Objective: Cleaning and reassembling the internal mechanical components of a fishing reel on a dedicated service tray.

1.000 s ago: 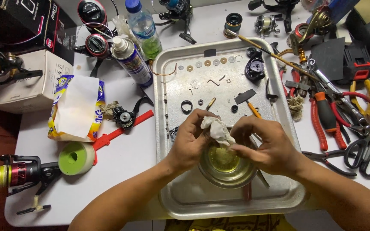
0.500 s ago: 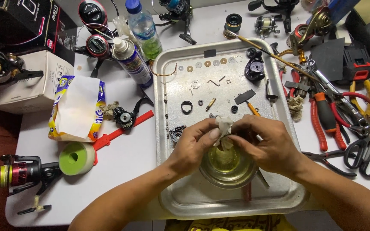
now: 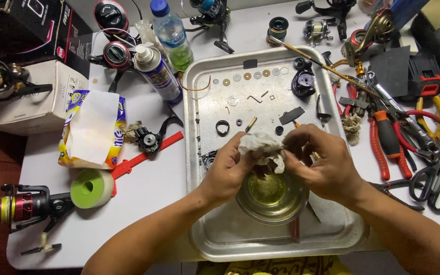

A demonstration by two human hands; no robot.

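My left hand (image 3: pixel 228 169) and my right hand (image 3: pixel 318 164) meet over a small glass bowl (image 3: pixel 272 198) of yellowish liquid that stands in a metal tray (image 3: pixel 215 239). Both hands pinch a crumpled white tissue (image 3: pixel 262 147) just above the bowl. Whatever is wrapped inside the tissue is hidden. On the tray's far half lie small washers (image 3: pixel 245 76), a black ring (image 3: pixel 222 128), a brass pin (image 3: pixel 250 124) and a black reel housing (image 3: pixel 303 83).
Right of the tray lie red-handled pliers (image 3: pixel 383 142), scissors (image 3: pixel 434 178) and other tools. To the left are a spray can (image 3: pixel 156 74), a water bottle (image 3: pixel 171 33), a tissue pack (image 3: pixel 93 128), a green tape roll (image 3: pixel 91 187), a red fishing reel (image 3: pixel 26 206) and boxes (image 3: pixel 36 97).
The tissue has been bunched up more tightly between my fingers, and both hands have risen a little above the bowl.
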